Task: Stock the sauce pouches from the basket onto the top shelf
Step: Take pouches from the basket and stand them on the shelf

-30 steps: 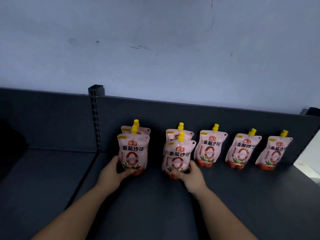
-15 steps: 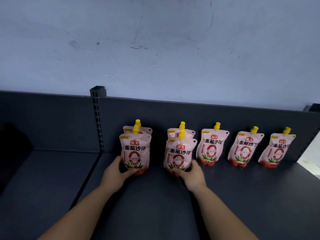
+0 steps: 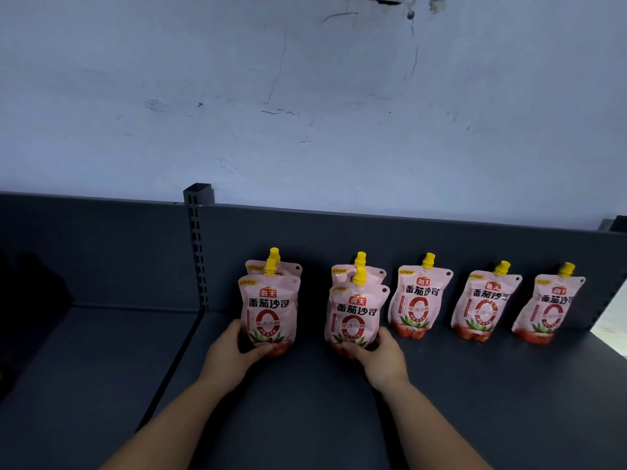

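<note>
Left hand point(image 3: 234, 354): grips base of pink yellow-capped plastic sauce pouch point(image 3: 269, 310).
Right hand point(image 3: 381, 357): grips 2nd front pouch point(image 3: 354, 315).
Risk: abrupt release likely topples both soft pouches forward.

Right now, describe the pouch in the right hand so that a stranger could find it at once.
On the dark shelf, pink pouches with yellow caps line the back panel. Count from the slotted upright post: it is in the second place, the front pouch of a pair. Unlike the other front pouch, it has the right hand gripping its base.
</note>
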### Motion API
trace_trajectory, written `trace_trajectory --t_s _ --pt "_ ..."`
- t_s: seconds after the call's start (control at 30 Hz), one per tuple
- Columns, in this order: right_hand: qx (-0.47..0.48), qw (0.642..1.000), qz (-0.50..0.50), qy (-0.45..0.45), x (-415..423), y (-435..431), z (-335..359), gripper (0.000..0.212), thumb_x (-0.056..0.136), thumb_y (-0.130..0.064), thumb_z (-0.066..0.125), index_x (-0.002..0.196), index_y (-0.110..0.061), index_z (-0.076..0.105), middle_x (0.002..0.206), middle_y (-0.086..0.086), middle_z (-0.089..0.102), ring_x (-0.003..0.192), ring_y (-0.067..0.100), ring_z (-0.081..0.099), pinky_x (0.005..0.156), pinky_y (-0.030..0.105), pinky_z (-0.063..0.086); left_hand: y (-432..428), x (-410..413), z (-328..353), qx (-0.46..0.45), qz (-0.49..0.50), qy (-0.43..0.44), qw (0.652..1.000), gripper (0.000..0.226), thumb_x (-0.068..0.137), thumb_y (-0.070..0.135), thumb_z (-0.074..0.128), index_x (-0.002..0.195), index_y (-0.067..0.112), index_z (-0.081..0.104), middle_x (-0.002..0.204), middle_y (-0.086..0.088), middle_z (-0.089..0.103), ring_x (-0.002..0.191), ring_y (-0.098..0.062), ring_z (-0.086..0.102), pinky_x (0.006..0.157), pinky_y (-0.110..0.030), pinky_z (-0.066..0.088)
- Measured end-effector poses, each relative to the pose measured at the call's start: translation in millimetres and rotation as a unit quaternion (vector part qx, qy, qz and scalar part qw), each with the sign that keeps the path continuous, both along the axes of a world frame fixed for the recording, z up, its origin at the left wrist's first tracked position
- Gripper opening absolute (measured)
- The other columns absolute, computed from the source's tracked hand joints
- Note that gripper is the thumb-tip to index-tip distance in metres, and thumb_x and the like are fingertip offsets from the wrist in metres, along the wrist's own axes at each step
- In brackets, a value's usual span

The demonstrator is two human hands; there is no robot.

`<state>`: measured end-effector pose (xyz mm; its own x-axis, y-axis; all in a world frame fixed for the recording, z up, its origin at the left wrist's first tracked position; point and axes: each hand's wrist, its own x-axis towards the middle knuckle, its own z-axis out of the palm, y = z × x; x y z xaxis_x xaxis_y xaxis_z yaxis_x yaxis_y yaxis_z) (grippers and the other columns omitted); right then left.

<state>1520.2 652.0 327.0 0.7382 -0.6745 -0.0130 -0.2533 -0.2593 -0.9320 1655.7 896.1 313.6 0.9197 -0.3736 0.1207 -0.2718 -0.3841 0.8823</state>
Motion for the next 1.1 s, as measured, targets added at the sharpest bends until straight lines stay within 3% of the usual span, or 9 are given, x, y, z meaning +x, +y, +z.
trace_trajectory --t_s 0.17,0.33,0.5,0.7,0.77,0.9,1.1 --pt "0.010 1.000 -0.002 0.019 1.3 1.4 4.9 0.042 0.074 -0.026 0.086 0.106 -0.022 0.059 0.099 -0.009 0.066 0.096 0.014 0.062 0.081 0.027 0.049 -0.1 1.0 4.2 0.011 0.000 0.018 1.000 0.050 0.075 0.032 0.083 0.114 0.027 0.051 0.107 0.015 0.059 0.103 -0.007 0.054 0.073 -0.012 0.040" --pt "0.008 0.998 -0.020 0.051 -4.1 3.0 13.4 0.050 0.072 -0.030 0.087 0.109 -0.019 0.055 0.102 -0.005 0.062 0.095 0.015 0.059 0.078 0.029 0.049 -2.6 -7.4 13.6 -0.001 0.013 0.052 0.999 0.070 0.074 0.025 0.085 0.131 0.015 0.045 0.115 0.010 0.053 0.108 -0.009 0.050 0.088 -0.024 0.042" --pt "-0.003 0.997 -0.020 0.080 -18.7 2.3 21.4 0.061 0.071 -0.036 0.086 0.117 -0.015 0.053 0.111 -0.002 0.060 0.096 0.016 0.058 0.076 0.029 0.048 2.3 -23.1 18.6 -0.006 0.065 0.058 0.996 0.077 0.074 0.016 0.085 0.136 0.008 0.039 0.136 -0.007 0.054 0.123 -0.022 0.053 0.097 -0.029 0.042" --pt "-0.103 0.985 -0.034 0.134 -39.5 8.5 26.9 0.060 0.076 -0.028 0.084 0.122 -0.006 0.052 0.127 0.015 0.054 0.113 0.031 0.057 0.092 0.040 0.051 18.2 -47.2 23.9 0.022 0.102 0.046 0.993 0.082 0.075 0.017 0.084 0.141 0.007 0.036 0.136 -0.014 0.051 0.124 -0.025 0.051 0.097 -0.031 0.043" --pt "-0.135 0.978 -0.019 0.157 -44.0 15.2 30.6 0.058 0.078 -0.031 0.082 0.120 -0.005 0.050 0.127 0.018 0.052 0.115 0.035 0.055 0.094 0.043 0.050 26.0 -54.7 28.2 0.024 0.102 0.040 0.994 0.081 0.076 0.018 0.083 0.141 0.008 0.036 0.136 -0.013 0.051 0.124 -0.024 0.051 0.097 -0.030 0.042" --pt "-0.217 0.954 0.061 0.199 -44.5 41.2 42.0 0.074 0.082 -0.040 0.075 0.138 -0.007 0.040 0.138 0.018 0.048 0.127 0.037 0.047 0.106 0.043 0.042 51.1 -71.4 38.5 0.054 0.094 0.027 0.994 0.077 0.078 0.028 0.081 0.140 0.013 0.038 0.134 -0.006 0.049 0.122 -0.019 0.049 0.096 -0.028 0.043" --pt "-0.264 0.937 0.171 0.154 -35.7 112.2 65.7 0.053 0.084 -0.042 0.073 0.123 -0.012 0.053 0.126 0.010 0.057 0.116 0.028 0.054 0.100 0.040 0.046 107.7 -92.7 52.3 0.080 0.103 0.008 0.991 0.071 0.080 0.035 0.078 0.138 0.017 0.040 0.134 -0.003 0.049 0.117 -0.014 0.047 0.096 -0.025 0.040"
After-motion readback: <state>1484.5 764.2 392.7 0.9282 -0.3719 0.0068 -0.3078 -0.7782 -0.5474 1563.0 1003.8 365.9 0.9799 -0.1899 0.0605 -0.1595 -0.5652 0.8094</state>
